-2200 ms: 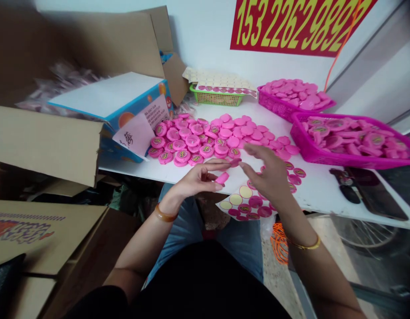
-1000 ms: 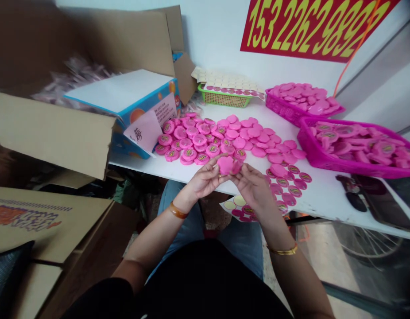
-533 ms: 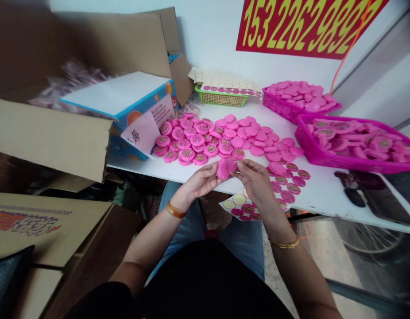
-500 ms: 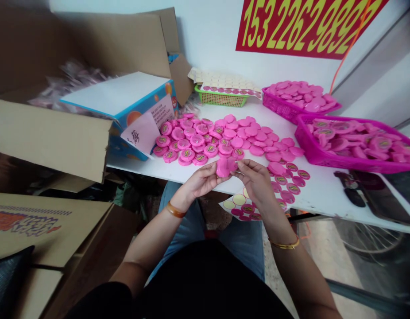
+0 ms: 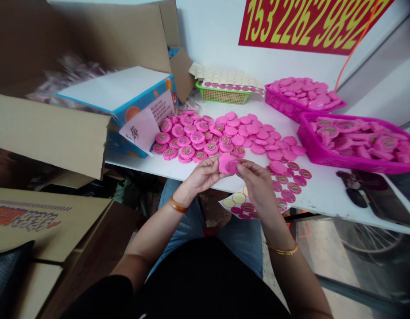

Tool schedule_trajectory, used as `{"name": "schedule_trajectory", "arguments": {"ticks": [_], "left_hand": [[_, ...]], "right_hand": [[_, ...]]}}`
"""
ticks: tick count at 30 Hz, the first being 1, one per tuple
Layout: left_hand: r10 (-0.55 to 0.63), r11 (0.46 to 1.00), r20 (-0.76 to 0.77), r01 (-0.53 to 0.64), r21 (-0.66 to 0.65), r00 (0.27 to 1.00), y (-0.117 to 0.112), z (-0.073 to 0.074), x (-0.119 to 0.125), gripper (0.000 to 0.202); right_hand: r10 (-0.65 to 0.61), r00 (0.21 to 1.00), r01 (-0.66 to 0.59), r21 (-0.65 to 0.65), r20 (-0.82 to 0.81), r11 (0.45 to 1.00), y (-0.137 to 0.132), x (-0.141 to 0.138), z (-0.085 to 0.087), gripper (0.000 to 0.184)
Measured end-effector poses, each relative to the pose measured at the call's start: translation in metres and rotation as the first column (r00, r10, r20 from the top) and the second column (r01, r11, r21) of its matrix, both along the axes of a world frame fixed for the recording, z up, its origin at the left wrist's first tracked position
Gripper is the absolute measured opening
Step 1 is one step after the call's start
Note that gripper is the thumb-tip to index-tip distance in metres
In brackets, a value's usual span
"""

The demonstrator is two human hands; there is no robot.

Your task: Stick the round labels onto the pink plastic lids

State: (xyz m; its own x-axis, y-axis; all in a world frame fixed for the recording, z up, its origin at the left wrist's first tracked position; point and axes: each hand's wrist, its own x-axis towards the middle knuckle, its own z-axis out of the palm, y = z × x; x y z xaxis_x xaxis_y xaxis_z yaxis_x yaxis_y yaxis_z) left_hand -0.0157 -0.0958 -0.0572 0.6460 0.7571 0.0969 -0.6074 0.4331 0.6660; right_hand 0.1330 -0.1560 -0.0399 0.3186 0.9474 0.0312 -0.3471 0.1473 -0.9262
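Note:
A pink round plastic case (image 5: 226, 163) is held up over the table's front edge, a darker round area on its face. My left hand (image 5: 206, 175) grips it from the left, thumb and fingers closed on its rim. My right hand (image 5: 256, 177) pinches at its right edge; whether a sticker is between those fingers is too small to tell. Below my right hand, a sheet of round stickers (image 5: 238, 198) hangs partly over the edge, some spots peeled to pale yellow. Behind the hands lies a heap of similar pink cases (image 5: 198, 137), the left ones bearing round labels, the right ones plain.
Two magenta baskets (image 5: 324, 155) of pink cases stand at the right, near a dark phone (image 5: 386, 197). A green basket (image 5: 225, 95) with sticker sheets is at the back. Open cardboard boxes (image 5: 48, 133) and a blue box (image 5: 141, 106) crowd the left.
The pink case has turned in my hands so that its face shows more toward me. Both hands stay close together on it. The view has shifted slightly.

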Motion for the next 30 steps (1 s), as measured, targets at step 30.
{"name": "schedule_trajectory", "arguments": {"ticks": [30], "left_hand": [[0.009,0.999,-0.030,-0.008,0.040,1.000,-0.005,-0.001,0.001,0.037]], "right_hand": [[-0.209,0.951,0.190,0.104,0.226,0.976,0.004,-0.011,-0.013,0.015]]}}
